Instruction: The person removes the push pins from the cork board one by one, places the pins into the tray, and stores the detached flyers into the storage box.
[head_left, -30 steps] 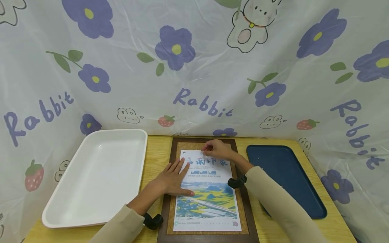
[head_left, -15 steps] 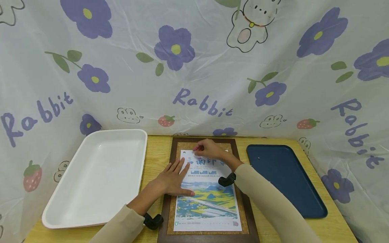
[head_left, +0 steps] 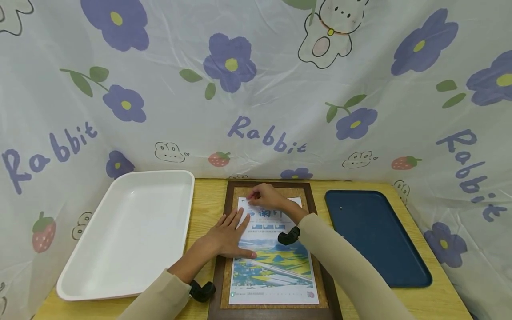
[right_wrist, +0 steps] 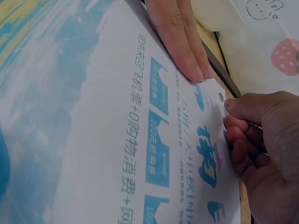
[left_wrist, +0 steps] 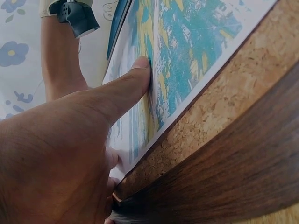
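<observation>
A printed poster sheet (head_left: 276, 271) lies on a cork board (head_left: 323, 306) with a dark brown frame. My left hand (head_left: 228, 235) is spread across the sheet's left side, fingers straight, pressing it down; in the left wrist view its thumb (left_wrist: 140, 65) rests on the picture. My right hand (head_left: 266, 198) is at the sheet's top edge near the upper left corner, fingers curled. In the right wrist view its thumb (right_wrist: 238, 105) is close beside a small round silver thumbtack (right_wrist: 221, 97) in that corner. Nothing shows between the right fingertips.
A white tray (head_left: 128, 231) stands left of the board. To the right lies a dark blue tray (head_left: 384, 240) with a few tiny bits, one a small pin-like thing (head_left: 341, 208). Behind the wooden table (head_left: 206, 191) hangs a patterned cloth (head_left: 264, 102).
My right hand has slid left along the sheet's top edge, from about its middle to beside the thumbtack at the upper left corner. The left hand and the sheet have stayed put.
</observation>
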{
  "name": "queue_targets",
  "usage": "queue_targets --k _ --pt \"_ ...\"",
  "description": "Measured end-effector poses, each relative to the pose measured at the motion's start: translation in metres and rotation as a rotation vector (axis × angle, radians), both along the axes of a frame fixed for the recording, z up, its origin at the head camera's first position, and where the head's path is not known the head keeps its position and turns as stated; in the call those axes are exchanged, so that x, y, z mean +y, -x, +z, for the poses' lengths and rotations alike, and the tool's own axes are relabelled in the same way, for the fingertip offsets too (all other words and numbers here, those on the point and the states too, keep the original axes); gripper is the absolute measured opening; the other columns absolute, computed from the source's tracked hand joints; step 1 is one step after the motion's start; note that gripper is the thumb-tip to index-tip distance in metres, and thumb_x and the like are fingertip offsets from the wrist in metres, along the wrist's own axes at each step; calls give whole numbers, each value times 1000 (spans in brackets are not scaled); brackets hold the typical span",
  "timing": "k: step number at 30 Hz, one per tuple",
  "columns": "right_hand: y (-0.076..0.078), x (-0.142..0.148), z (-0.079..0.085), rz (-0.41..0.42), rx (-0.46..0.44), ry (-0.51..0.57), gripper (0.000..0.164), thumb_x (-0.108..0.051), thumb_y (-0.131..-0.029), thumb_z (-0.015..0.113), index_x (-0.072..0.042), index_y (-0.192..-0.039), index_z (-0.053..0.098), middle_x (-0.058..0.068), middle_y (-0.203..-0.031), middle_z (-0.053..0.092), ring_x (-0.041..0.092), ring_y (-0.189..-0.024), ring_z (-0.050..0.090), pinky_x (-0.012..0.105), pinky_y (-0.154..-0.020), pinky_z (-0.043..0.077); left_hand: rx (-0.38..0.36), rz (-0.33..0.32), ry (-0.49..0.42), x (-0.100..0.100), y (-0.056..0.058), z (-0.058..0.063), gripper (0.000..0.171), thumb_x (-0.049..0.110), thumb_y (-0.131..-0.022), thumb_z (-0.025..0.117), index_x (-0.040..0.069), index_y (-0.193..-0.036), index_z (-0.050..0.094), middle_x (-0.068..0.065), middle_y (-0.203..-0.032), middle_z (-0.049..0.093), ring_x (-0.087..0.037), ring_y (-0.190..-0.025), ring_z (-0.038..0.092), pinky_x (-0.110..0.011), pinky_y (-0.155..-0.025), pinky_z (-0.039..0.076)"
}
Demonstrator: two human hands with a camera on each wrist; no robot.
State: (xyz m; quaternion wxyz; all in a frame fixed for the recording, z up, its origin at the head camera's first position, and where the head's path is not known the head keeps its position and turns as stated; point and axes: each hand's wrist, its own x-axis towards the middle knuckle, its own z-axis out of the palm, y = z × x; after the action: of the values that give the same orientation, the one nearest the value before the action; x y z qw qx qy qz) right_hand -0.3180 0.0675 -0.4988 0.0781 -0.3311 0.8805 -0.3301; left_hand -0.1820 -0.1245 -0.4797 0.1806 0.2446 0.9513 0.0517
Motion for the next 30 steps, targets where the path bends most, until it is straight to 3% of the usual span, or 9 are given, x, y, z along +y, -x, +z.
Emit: queue_targets --k 9,30 --pt "1 -8 -5 -70 -5 14 9 -4 -98 74 -1 -104 80 7 -90 75 7 -73 58 19 -69 48 2 -5 4 1 2 -1 116 79 -90 63 11 -172 17 -17 -178 3 -37 -164 6 -57 -131 14" --pt "1 -23 -14 -132 27 24 10 0 -97 72 -1 -99 82 10 -91 78 8 -70 60 19 -66 48 -22 3 -1 -1 2 1 115 78 -90 64 12 -171 17 -17 -178 2 -37 -164 4 -57 -131 13"
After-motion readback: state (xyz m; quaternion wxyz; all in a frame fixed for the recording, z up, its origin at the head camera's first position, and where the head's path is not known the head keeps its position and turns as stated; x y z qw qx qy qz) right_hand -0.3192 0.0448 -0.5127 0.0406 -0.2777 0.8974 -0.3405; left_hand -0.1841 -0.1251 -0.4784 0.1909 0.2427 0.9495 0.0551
